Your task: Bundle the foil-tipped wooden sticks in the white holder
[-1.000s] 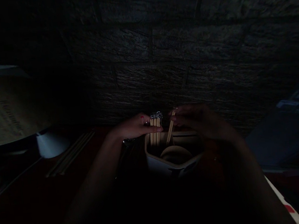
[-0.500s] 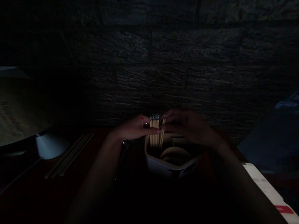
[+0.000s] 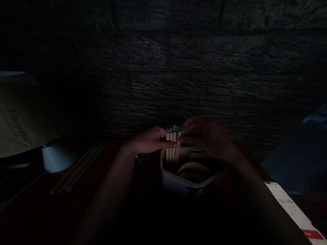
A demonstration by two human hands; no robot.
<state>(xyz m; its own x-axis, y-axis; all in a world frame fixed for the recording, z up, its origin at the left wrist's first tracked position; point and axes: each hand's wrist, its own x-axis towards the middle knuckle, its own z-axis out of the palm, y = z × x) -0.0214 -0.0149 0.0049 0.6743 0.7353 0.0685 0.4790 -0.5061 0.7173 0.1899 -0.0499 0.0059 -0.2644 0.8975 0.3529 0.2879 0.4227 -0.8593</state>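
Several pale wooden chopsticks (image 3: 171, 147) stand in a bundle, with something silvery and crinkled (image 3: 175, 128) at their upper ends. My left hand (image 3: 150, 140) is closed round the bundle from the left, thumb across its front. On the other side, the closed fingers of my right hand (image 3: 198, 135) pinch the bundle's right edge near the top. The chopsticks' lower ends reach into a light-coloured divided box (image 3: 178, 179) beneath my hands. Inside that box, at the front, sits a round tan piece (image 3: 194, 169). Darkness hides much of the box's inside.
More long sticks (image 3: 78, 167) lie on the dark red table at left, beside a white cone-shaped thing (image 3: 57, 158) and a large tan printed object (image 3: 12, 116). A stone wall (image 3: 175, 66) rises behind. A lit phone-like screen (image 3: 294, 210) is at lower right.
My right hand has moved left, bringing its chopsticks from apart over the box up against the bundle in my left hand. More of the lit screen now shows at lower right.
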